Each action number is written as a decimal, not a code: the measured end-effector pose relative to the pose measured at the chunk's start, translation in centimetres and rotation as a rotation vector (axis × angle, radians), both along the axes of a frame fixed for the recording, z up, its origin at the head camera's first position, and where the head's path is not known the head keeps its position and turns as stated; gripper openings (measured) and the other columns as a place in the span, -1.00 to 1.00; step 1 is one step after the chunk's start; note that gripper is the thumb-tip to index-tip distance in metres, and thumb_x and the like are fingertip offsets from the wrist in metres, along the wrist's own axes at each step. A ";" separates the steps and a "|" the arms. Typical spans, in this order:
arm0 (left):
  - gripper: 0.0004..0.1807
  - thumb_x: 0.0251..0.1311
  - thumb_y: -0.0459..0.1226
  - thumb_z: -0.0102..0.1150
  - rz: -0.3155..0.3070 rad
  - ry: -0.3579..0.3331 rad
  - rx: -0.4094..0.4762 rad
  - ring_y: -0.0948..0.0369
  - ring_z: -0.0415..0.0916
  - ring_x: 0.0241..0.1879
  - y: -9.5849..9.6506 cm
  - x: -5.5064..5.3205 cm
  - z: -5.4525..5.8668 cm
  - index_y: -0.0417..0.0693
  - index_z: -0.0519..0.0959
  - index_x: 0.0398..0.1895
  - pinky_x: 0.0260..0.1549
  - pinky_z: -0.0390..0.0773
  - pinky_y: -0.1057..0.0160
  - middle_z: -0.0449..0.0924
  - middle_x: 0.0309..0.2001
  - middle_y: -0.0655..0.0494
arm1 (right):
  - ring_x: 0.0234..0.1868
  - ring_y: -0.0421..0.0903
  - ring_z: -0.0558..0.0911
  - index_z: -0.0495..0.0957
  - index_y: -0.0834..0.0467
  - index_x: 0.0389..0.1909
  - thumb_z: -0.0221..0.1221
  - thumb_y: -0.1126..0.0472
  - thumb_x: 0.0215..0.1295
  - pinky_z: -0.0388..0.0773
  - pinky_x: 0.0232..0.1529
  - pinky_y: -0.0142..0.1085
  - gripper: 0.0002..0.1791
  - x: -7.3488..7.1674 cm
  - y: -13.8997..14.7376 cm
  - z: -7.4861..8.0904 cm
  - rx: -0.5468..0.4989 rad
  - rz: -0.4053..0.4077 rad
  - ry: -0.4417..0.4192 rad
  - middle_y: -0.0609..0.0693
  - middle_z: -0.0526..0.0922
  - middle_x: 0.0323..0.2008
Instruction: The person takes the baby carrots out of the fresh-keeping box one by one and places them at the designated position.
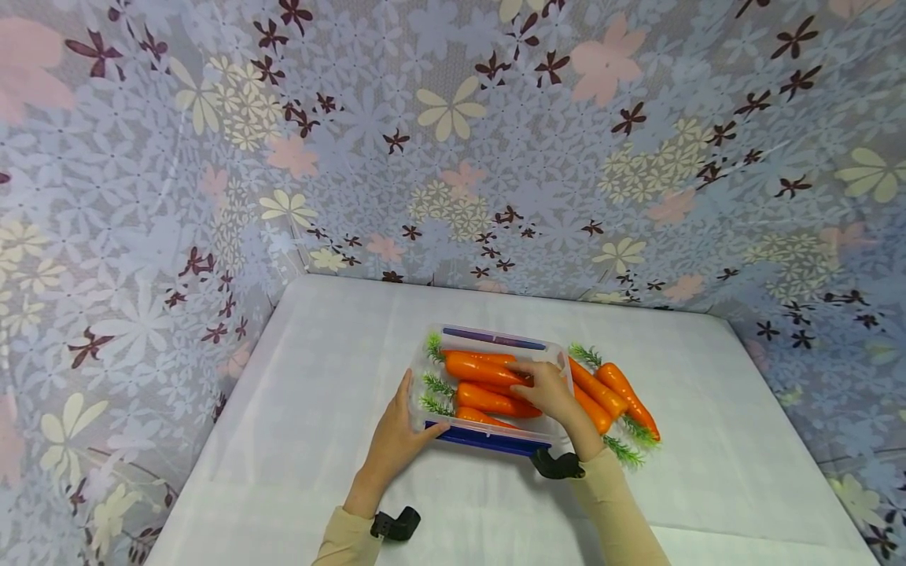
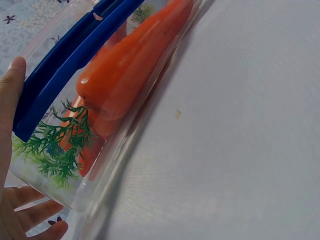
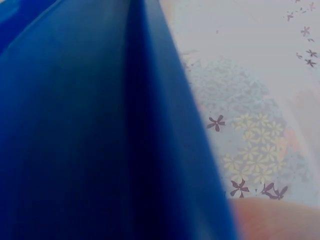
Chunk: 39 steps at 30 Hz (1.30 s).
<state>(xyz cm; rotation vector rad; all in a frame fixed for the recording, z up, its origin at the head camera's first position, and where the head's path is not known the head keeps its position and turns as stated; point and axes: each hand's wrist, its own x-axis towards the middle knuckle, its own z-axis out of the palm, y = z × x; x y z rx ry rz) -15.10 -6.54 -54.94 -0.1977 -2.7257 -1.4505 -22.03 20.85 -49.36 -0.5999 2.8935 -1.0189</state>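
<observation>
A clear plastic container (image 1: 419, 369) with blue latches (image 1: 488, 439) holds several orange carrots (image 1: 491, 399), their feathery green tops (image 1: 437, 405) toward its left wall. My left hand (image 1: 393, 440) grips the container's near left corner, thumb along the front edge and fingers on the left side. Reaching in over the right wall, my right hand (image 1: 552, 391) pinches the narrow end of an upper carrot (image 1: 474, 367) between thumb and fingers. In the left wrist view, a carrot (image 2: 115, 75) shows through the clear wall. A blurred blue latch (image 3: 75, 125) fills much of the right wrist view.
Right of the container, several more carrots (image 1: 630, 397) lie on the white-covered table (image 1: 318, 369), some with tops toward me. A flower-patterned cloth (image 1: 453, 157) hangs behind and at both sides of the table. Each wrist wears a black camera mount (image 1: 396, 524).
</observation>
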 end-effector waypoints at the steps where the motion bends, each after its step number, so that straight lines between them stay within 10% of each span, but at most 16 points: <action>1: 0.20 -0.05 0.27 0.28 0.001 0.003 -0.002 -0.12 0.18 0.39 0.0 0.0 0.0 0.06 -0.18 0.53 0.30 0.26 -0.16 0.05 0.48 -0.11 | -0.04 0.18 0.65 0.59 0.36 0.02 0.29 0.36 0.12 0.45 0.10 0.14 -0.60 0.0 0.0 0.0 -0.005 -0.004 -0.001 0.30 0.67 -0.07; 9: 0.20 -0.04 0.26 0.28 -0.004 0.018 0.001 -0.12 0.20 0.38 0.0 0.0 -0.1 0.02 -0.16 0.53 0.28 0.28 -0.15 0.07 0.47 -0.13 | -0.20 0.19 0.68 0.66 0.34 -0.11 0.34 0.38 0.04 -0.33 0.29 0.43 -0.67 0.1 0.2 0.0 -0.135 -0.071 0.062 0.28 0.71 -0.20; 13: 0.20 -0.04 0.26 0.27 -0.009 0.015 0.005 -0.13 0.19 0.38 0.1 0.0 0.0 0.01 -0.15 0.53 0.28 0.27 -0.16 0.06 0.48 -0.12 | -0.40 0.04 0.70 0.67 0.34 -0.14 0.36 0.38 0.03 -0.36 0.33 0.40 -0.69 0.2 0.4 0.3 -0.238 -0.110 0.061 0.24 0.74 -0.34; 26: 0.20 -0.04 0.27 0.27 -0.002 0.003 -0.004 -0.12 0.19 0.38 0.2 0.0 -0.1 0.06 -0.18 0.53 0.28 0.28 -0.16 0.06 0.48 -0.12 | -0.50 -0.40 0.57 0.66 0.38 -0.12 0.32 0.40 0.08 -0.16 0.39 0.31 -0.70 1.1 0.6 1.9 -0.379 -0.166 0.059 0.32 0.71 -0.39; 31: 0.19 -0.04 0.27 0.26 -0.002 0.005 -0.003 -0.14 0.18 0.38 0.2 0.1 -0.1 0.09 -0.19 0.54 0.27 0.28 -0.18 0.05 0.48 -0.12 | -0.36 -0.36 0.64 0.58 0.44 -0.02 0.27 0.41 0.15 0.59 0.06 -0.22 -0.64 2.0 1.0 3.2 -0.481 -0.179 -0.052 0.39 0.66 -0.20; 33: 0.19 -0.04 0.27 0.26 -0.002 0.004 -0.006 -0.15 0.18 0.38 0.2 0.1 -0.2 0.10 -0.19 0.54 0.27 0.28 -0.18 0.05 0.48 -0.12 | -0.33 -0.37 0.64 0.57 0.41 0.03 0.27 0.34 0.18 0.65 -0.26 -0.39 -0.61 1.9 1.8 2.5 -0.548 -0.194 -0.096 0.31 0.67 -0.16; 39: 0.19 -0.03 0.25 0.27 0.001 0.006 -0.009 -0.15 0.18 0.38 0.1 0.0 -0.2 0.11 -0.20 0.54 0.27 0.28 -0.18 0.05 0.48 -0.13 | -0.42 -0.35 0.61 0.53 0.45 0.05 0.29 0.30 0.17 0.60 -0.39 -0.47 -0.55 2.5 2.9 2.5 -0.716 -0.238 -0.087 -0.24 0.70 -0.24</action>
